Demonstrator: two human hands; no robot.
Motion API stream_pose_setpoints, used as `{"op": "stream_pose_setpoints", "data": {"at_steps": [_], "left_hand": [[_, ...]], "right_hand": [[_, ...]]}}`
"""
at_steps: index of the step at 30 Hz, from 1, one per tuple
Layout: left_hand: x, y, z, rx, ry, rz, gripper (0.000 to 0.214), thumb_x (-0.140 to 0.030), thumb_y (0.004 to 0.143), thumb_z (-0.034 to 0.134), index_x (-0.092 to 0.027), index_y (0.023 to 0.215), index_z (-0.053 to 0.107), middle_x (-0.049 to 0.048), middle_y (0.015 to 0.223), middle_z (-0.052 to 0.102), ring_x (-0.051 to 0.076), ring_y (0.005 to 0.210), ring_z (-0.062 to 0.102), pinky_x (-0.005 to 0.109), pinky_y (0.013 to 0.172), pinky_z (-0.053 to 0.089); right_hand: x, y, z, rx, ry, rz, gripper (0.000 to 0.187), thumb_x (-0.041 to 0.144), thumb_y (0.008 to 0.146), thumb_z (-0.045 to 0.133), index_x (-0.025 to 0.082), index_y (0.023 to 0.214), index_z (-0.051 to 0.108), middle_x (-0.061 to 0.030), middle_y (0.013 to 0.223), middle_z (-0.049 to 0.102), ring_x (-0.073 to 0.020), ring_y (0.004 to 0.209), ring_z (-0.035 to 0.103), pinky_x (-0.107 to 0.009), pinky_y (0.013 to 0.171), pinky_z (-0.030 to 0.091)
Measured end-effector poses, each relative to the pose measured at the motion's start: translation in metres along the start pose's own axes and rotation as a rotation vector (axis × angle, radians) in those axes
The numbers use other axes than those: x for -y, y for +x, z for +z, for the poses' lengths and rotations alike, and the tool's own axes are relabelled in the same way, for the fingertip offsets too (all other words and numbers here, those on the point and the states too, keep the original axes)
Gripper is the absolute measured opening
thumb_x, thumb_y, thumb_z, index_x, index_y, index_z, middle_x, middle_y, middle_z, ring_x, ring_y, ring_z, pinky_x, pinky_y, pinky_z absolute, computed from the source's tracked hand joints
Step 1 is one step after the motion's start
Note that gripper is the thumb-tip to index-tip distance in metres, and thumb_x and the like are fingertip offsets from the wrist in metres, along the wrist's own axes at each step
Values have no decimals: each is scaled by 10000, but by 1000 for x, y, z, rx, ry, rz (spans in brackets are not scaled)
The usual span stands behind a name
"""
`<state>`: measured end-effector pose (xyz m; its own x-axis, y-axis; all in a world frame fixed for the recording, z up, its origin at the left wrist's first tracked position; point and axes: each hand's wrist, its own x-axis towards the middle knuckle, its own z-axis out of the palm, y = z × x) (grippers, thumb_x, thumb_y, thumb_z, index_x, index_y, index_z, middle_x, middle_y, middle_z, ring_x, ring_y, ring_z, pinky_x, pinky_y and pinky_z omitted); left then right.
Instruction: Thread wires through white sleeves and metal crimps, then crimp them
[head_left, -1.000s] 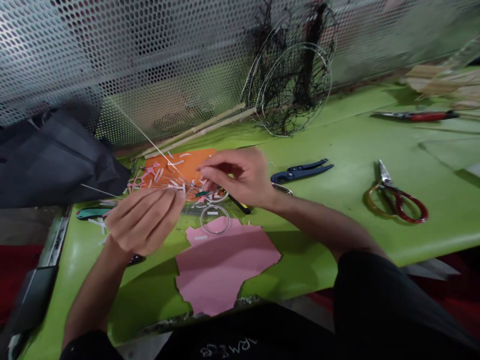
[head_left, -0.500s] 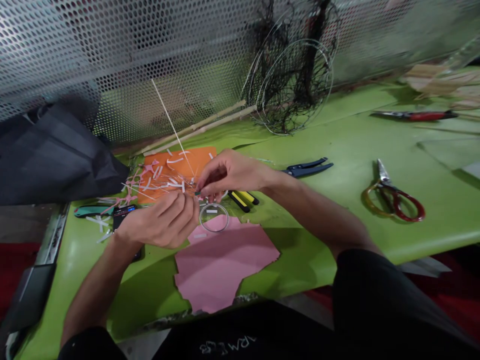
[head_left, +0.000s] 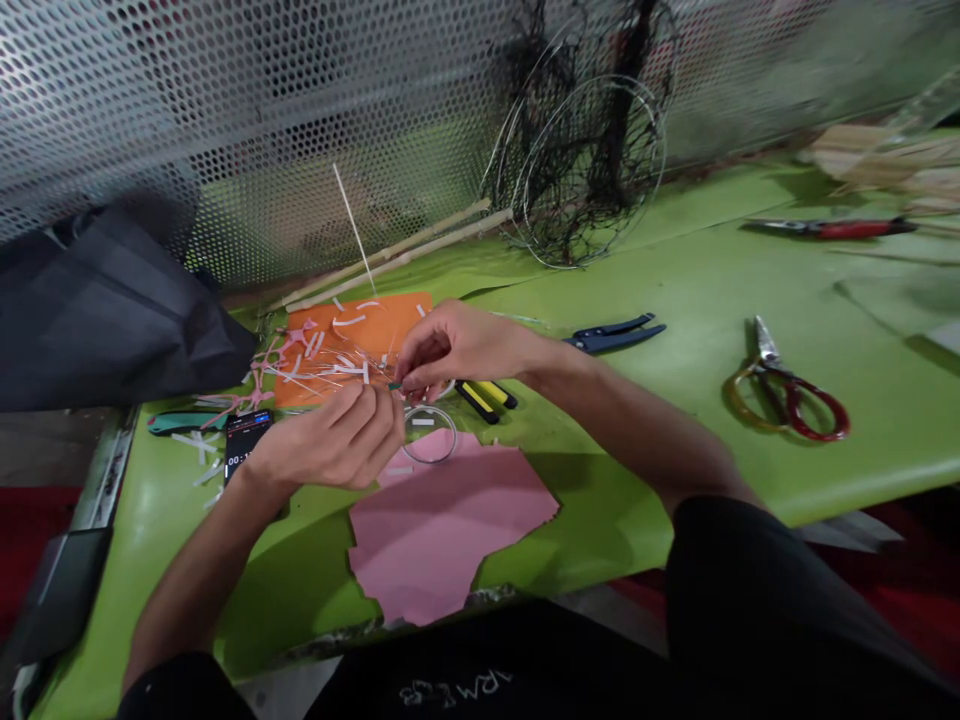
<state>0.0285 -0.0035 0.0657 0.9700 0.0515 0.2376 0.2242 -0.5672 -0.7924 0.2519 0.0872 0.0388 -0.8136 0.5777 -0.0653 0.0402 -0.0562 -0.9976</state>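
Observation:
My left hand is closed around a bundle of thin sticks and wires that fans out to the left over the orange sheet. One long pale stick rises from the bundle toward the mesh wall. My right hand pinches the bundle's near end, where a small green piece shows, right beside my left fingertips. Both hands hover above a small wire ring and a torn pink sheet.
Red-handled scissors lie at the right, blue pliers behind my right wrist, a yellow-handled tool beneath it. Wire hoops with black netting lean on the mesh wall. A phone and a dark bag sit left.
My hands came together over the ring. The left hand rolled inward and the long stick swung up from lying leftward to standing nearly upright.

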Motion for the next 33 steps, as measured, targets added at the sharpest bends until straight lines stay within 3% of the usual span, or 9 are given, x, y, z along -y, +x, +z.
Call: {"op": "stream_pose_setpoints", "data": {"at_steps": [6, 9, 14, 17, 20, 23, 27, 30, 33], "left_hand": [[3, -5, 6, -166, -18, -245, 103, -106, 914, 679, -118, 955, 772, 49, 825, 804, 168, 708, 741, 299, 700, 620], [1, -8, 11, -248, -146, -447, 181, -47, 876, 664, -167, 981, 750, 7, 799, 805, 162, 673, 738, 302, 687, 601], [-9, -2, 13, -348, -487, -872, 92, -126, 859, 737, -187, 925, 754, 17, 808, 813, 159, 682, 749, 272, 669, 579], [-13, 6, 14, -352, -851, -1178, 28, -163, 874, 765, -188, 861, 762, -10, 741, 795, 117, 611, 727, 213, 593, 556], [-11, 7, 21, -357, -1130, -1287, 111, -183, 915, 718, -187, 807, 744, -27, 658, 757, 107, 520, 688, 204, 511, 532], [-6, -5, 28, -303, -780, -1141, 52, -172, 892, 736, -202, 863, 766, 6, 771, 800, 145, 651, 747, 250, 632, 579], [6, -25, 28, -173, -227, -582, 217, -96, 886, 694, -214, 1049, 777, 38, 840, 813, 196, 708, 766, 320, 687, 598], [15, -31, 24, -104, -126, -403, 215, -107, 917, 673, -214, 1074, 774, 51, 867, 811, 211, 716, 776, 334, 670, 618], [16, -29, 24, -63, -151, -337, 188, -107, 936, 656, -199, 1052, 772, 57, 879, 811, 220, 763, 792, 337, 711, 654]], "right_hand": [[-2, 1, 11, -141, 84, -250, 241, 272, 729, 905, 121, 807, 734, -20, 728, 775, -113, 667, 751, -210, 674, 650], [-6, 3, 21, -228, 101, -381, 260, 330, 767, 891, 137, 806, 720, -25, 751, 775, -125, 698, 761, -230, 703, 658], [-18, 9, 32, -381, 46, -633, 178, 290, 838, 837, 148, 805, 735, -27, 767, 771, -120, 696, 767, -212, 677, 649], [-26, 11, 35, -469, -4, -762, 121, 261, 862, 804, 162, 805, 764, -35, 798, 791, -109, 664, 758, -200, 634, 639], [-31, 14, 34, -518, -35, -750, 145, 308, 842, 819, 180, 794, 772, -25, 777, 793, -110, 650, 751, -204, 622, 639], [-35, 21, 31, -544, 33, -625, 201, 369, 808, 839, 179, 822, 774, -20, 773, 788, -129, 681, 759, -240, 658, 656], [-36, 25, 33, -505, 70, -360, 220, 372, 845, 773, 161, 905, 770, -33, 810, 789, -150, 702, 764, -273, 657, 653], [-24, 10, 44, -282, -219, -222, 146, 247, 899, 675, 147, 830, 757, -8, 680, 741, -111, 555, 686, -224, 549, 560], [-2, -17, 57, -342, -755, -438, 195, 119, 930, 598, 143, 845, 772, -10, 693, 729, -86, 587, 598, -229, 615, 469]]}}
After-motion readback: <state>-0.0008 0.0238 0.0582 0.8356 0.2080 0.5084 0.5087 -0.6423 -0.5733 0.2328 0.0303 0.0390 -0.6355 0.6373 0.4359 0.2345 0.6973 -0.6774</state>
